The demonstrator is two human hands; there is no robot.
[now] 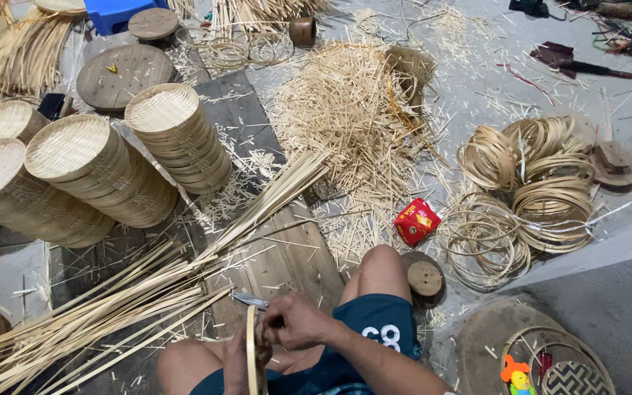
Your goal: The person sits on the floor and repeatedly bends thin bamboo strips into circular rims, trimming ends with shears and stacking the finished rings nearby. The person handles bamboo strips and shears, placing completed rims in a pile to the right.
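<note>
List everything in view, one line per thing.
woven lid stacks: about five, tan, left
long bamboo strips: one bundle, pale, lower left
offcut pile: one, straw, top centre
hoop coils: several, tan, right
packet: one, red, by the knee
wooden discs: two, brown, top left
stool: one, blue, top left
bamboo hoop: one, pale, held upright
left hand: on the hoop
right hand: gripping a metal tool

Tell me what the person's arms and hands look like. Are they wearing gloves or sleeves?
No gloves and no sleeves. Both the left hand and the right hand are bare, and the right forearm is bare all the way up to the picture's edge. No watch, ring or bracelet shows on either. The only clothing in view is the dark teal shorts with white markings on one leg.
</note>
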